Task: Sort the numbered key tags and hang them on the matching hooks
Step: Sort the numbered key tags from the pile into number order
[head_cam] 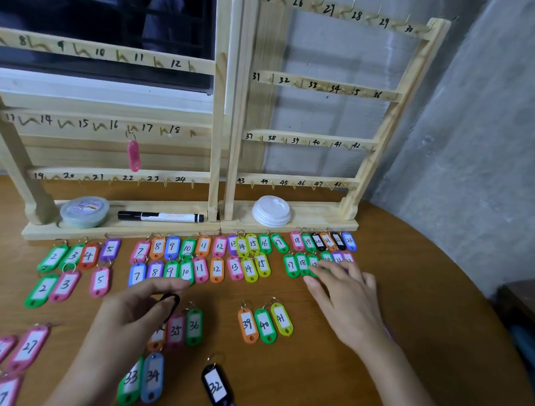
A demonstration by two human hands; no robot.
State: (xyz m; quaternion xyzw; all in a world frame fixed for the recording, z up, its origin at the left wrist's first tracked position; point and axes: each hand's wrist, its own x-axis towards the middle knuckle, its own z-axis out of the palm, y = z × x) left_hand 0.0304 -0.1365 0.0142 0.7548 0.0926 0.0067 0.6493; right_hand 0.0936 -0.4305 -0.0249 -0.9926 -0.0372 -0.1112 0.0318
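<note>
Two wooden hook racks [222,154] with handwritten numbers stand at the back of the round wooden table [411,310]. One pink tag [133,155] hangs on the hook by 16. Several coloured numbered tags lie in rows in front of the racks, such as the orange 8 tag [157,247]. My left hand [136,308] pinches a black tag [168,305] above the tags numbered 35 [175,330] and 36. My right hand [345,292] lies with straight fingers on the green 19 tag [313,264] and its neighbours. Tags 39, 40 and 41 [264,324] lie in the middle.
On the rack base sit a round lidded tub [84,211], a black marker [161,216] and a stack of white cup lids [271,211]. A black 32 tag [216,388] and pink 26, 27 tags lie near me. A grey wall stands to the right.
</note>
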